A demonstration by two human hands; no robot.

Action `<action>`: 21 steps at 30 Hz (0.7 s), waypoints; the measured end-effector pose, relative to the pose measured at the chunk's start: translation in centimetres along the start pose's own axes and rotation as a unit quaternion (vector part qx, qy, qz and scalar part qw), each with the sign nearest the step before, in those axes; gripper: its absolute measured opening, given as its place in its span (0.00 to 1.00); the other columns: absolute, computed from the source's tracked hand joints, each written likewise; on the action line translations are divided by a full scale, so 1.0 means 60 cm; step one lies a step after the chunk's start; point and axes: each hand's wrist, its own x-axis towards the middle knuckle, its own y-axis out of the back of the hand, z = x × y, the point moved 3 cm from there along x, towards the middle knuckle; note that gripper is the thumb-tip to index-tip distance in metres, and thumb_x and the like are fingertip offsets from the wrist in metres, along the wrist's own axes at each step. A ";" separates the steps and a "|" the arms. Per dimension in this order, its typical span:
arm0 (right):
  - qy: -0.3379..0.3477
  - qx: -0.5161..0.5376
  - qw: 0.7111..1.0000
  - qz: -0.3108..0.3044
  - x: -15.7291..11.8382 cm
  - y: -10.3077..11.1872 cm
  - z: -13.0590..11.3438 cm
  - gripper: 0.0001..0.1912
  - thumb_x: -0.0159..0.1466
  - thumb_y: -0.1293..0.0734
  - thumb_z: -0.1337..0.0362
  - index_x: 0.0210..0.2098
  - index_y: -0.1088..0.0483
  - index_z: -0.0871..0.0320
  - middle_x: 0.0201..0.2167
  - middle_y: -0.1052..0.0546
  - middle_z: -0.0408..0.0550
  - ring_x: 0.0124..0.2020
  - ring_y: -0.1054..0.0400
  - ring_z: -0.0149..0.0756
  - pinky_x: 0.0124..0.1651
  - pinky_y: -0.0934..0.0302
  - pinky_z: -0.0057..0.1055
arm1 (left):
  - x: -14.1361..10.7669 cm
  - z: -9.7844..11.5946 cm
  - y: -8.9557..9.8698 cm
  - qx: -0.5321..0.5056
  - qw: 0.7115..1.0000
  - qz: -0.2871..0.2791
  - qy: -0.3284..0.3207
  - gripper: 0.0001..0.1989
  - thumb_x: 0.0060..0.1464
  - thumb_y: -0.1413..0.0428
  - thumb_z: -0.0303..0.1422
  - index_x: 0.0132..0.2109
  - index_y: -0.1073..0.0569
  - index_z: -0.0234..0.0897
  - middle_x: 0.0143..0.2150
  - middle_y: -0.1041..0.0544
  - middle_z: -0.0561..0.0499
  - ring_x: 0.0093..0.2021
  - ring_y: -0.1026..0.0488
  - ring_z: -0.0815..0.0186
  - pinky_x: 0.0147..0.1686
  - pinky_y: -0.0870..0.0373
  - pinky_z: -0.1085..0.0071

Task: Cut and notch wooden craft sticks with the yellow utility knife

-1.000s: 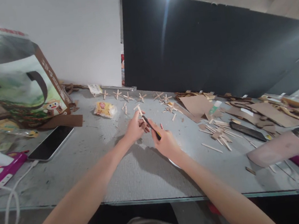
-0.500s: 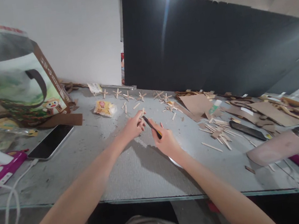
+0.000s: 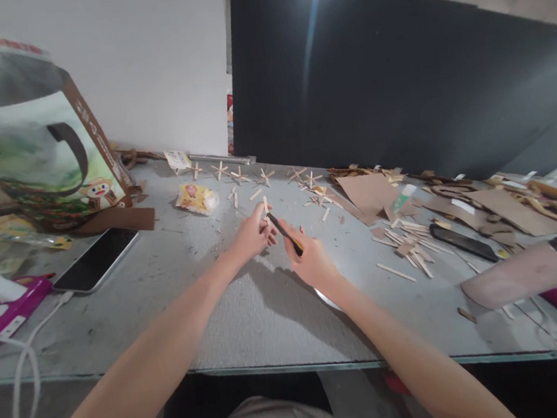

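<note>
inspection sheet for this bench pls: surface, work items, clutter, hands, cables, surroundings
Surface: grey table, scuffed and stained.
Work items: small wooden stick pinched upright in the left hand; black-and-yellow utility knife in the right hand, tip by the stick.
Clutter: stick stars, loose sticks, cardboard scraps, phone, printed bag, snack packet.
Hands: both closed on their items, close together.
Cables: white cable at the left edge.
Surroundings: white panel and black panel behind.

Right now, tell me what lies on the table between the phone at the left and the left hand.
In the head view, nothing: only bare grey table lies between the phone and the left hand, which pinches a small wooden stick.
</note>
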 end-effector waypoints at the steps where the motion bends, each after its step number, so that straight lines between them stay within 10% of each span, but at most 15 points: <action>1: 0.001 0.004 1.000 0.000 0.001 0.001 0.001 0.28 0.72 0.40 0.68 0.70 0.30 0.55 0.44 0.13 0.52 0.35 0.17 0.38 0.74 0.47 0.54 | 0.000 -0.001 0.003 0.017 1.000 -0.005 -0.008 0.24 0.61 0.46 0.24 0.62 0.34 0.41 0.29 0.24 0.56 0.24 0.24 0.68 0.26 0.30 0.75; 8: -0.010 0.059 0.998 0.004 0.005 -0.001 0.017 0.26 0.72 0.39 0.66 0.67 0.27 0.53 0.58 0.19 0.53 0.59 0.22 0.46 0.72 0.42 0.53 | -0.003 -0.006 0.017 0.076 0.996 -0.023 -0.033 0.26 0.57 0.48 0.21 0.61 0.30 0.41 0.28 0.26 0.56 0.24 0.28 0.70 0.26 0.33 0.77; 21: -0.016 0.021 1.000 -0.013 0.001 0.007 -0.004 0.28 0.73 0.41 0.66 0.70 0.31 0.55 0.41 0.13 0.53 0.33 0.18 0.39 0.70 0.40 0.52 | -0.002 0.005 -0.005 -0.025 1.000 0.008 0.002 0.25 0.60 0.46 0.22 0.62 0.36 0.41 0.27 0.24 0.59 0.23 0.23 0.69 0.27 0.29 0.76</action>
